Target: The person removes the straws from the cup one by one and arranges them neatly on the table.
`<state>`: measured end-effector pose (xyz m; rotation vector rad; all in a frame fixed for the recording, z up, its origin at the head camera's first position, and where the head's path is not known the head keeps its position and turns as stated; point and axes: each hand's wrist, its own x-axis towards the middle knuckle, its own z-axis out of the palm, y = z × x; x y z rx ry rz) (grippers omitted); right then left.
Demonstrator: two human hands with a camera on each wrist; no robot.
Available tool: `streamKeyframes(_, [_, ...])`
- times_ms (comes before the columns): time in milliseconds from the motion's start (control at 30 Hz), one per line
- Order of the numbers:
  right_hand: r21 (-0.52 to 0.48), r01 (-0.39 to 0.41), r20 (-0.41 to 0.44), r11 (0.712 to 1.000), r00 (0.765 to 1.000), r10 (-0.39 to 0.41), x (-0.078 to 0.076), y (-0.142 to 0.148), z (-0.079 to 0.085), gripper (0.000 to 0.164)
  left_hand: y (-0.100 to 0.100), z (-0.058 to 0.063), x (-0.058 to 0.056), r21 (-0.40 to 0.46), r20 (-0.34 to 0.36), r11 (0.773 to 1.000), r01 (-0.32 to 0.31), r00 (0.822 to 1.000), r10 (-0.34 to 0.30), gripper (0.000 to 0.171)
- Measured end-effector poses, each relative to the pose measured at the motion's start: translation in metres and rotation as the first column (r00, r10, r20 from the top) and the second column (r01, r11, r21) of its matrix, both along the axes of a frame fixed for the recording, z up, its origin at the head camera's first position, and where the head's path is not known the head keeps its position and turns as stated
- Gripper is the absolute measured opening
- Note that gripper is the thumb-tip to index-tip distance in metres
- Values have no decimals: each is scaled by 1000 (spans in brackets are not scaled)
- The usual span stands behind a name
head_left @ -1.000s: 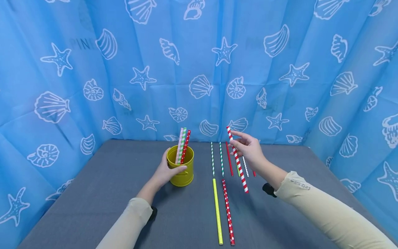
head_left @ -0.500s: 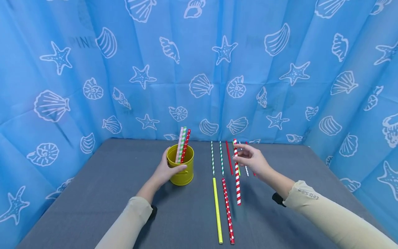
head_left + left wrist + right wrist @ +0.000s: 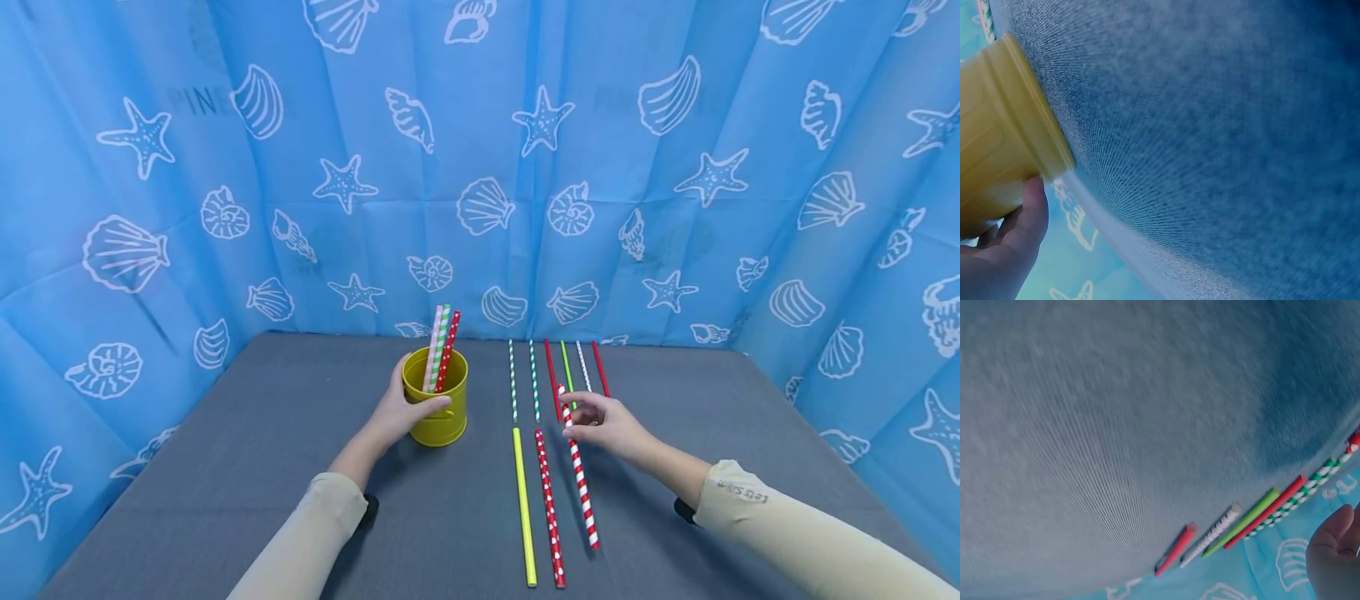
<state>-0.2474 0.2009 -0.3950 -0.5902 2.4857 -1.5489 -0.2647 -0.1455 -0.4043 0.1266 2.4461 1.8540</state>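
My left hand (image 3: pixel 393 417) holds a small yellow metal bucket (image 3: pixel 441 432) from its left side, thumb across the front. In the left wrist view the thumb and fingers lie against the bucket (image 3: pixel 997 125). Three paper straws (image 3: pixel 441 354), pink, green-striped and red-dotted, lean inside it. With thumb and fingertips my right hand (image 3: pixel 618 429) pinches a red-and-white striped paper straw (image 3: pixel 580 483) near its far end. The straw slants low over the table; whether it touches the cloth is unclear. Left of it lie a red heart-patterned straw (image 3: pixel 550 508) and a yellow straw (image 3: pixel 525 508).
Behind, thinner straws lie in a row: two green-striped straws (image 3: pixel 534 379), a red straw (image 3: pixel 552 375), a green straw (image 3: pixel 567 367), a white patterned straw (image 3: pixel 582 367) and another red straw (image 3: pixel 601 371). A blue seashell curtain (image 3: pixel 480 275) borders the grey table (image 3: pixel 262 467).
My right hand has come down and nearer with the red-and-white striped straw, lowering it to the right of the heart-patterned one. My left hand and the bucket stay put.
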Motion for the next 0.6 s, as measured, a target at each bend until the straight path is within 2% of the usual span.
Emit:
streamKeyframes(133, [33, -34, -14, 999, 999, 34, 3, 0, -6, 52, 0, 0, 0, -5, 2, 1000, -3, 1000, 3, 105])
streamKeyframes(400, [120, -94, 80, 988, 993, 85, 5, 1, -18, 46, -1, -1, 0, -13, 6, 1000, -4, 1000, 4, 106])
streamKeyframes(600, [139, -150, 90, 979, 986, 138, 3, 1, -23, 41, 0, 1, 1, -5, 8, 1000, -5, 1000, 5, 105])
